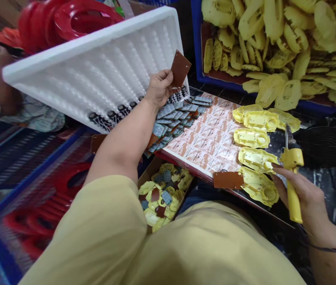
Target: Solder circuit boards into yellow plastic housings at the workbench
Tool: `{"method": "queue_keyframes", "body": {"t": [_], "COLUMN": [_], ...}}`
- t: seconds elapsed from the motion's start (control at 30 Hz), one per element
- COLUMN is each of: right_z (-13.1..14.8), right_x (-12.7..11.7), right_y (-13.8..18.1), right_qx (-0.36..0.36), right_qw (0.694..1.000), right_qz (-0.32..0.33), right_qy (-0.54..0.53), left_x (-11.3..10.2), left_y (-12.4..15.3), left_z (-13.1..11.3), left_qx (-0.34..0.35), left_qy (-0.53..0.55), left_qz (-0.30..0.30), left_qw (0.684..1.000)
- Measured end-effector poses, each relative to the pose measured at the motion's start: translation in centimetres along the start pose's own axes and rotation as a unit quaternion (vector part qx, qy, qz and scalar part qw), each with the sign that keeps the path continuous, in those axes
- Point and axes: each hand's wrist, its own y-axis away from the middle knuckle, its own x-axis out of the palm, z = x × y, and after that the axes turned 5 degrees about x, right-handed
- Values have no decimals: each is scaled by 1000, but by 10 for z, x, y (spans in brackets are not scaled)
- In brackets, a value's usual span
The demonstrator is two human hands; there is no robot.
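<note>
My left hand (159,88) pinches a small brown circuit board (179,69), held up in front of a tilted white foam tray (97,67). Below that hand lies a heap of small grey-blue and brown boards (172,120). My right hand (300,194) is closed round the yellow handle of a soldering iron (291,170), tip pointing up. Beside it a row of yellow plastic shells (255,158) lies on a printed sheet (206,138). Another brown board (228,179) rests at the sheet's near edge, touching the nearest shell.
A blue crate (199,59) at the back right is heaped with yellow plastic shells. A cardboard box (163,194) near my lap holds mixed yellow parts and boards. Red plastic rings sit at top left (70,18) and in a blue crate (37,213) at lower left. A black fan (328,144) lies right.
</note>
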Motion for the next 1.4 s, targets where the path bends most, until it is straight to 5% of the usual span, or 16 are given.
{"method": "queue_keyframes", "body": {"t": [0.07, 0.17, 0.37, 0.5, 0.6, 0.7, 0.8, 0.93, 1.03, 1.13, 1.23, 1.4], "right_z": [2, 10, 44, 49, 40, 29, 26, 31, 36, 37, 35, 32], "right_x": [-1, -4, 4, 8, 4, -3, -11, -20, -24, -28, -31, -29], "right_y": [0, -8, -34, -36, -27, -16, -12, -14, -15, -15, -14, -8], "right_qx": [15, 39, 93, -10, -93, -106, -128, -188, -205, -204, -208, -205], "right_qw": [1000, 997, 963, 991, 991, 989, 987, 978, 975, 975, 974, 975], "right_qz": [5, 21, -30, -73, -94, -101, -98, -74, -58, -44, -36, -33], "right_qy": [-17, -61, -252, -110, -15, 1, 14, 43, 62, 73, 79, 76], "left_x": [-1, 21, 117, 168, 191, 197, 196, 197, 203, 206, 204, 201], "left_y": [-8, -11, 33, 80, 112, 137, 145, 133, 120, 108, 97, 81], "left_z": [-4, -48, -162, -180, -179, -182, -187, -193, -192, -195, -206, -225], "left_qx": [49, 126, 335, 426, 356, 214, 67, -67, -63, 28, 112, 137], "left_qy": [9, -45, -227, -238, -225, -141, -16, 70, 83, 92, 45, -102], "left_qz": [31, 53, 137, 128, 31, -53, -14, 45, 15, 31, 111, 231], "left_qw": [998, 990, 904, 863, 906, 965, 998, 994, 994, 995, 986, 958]}}
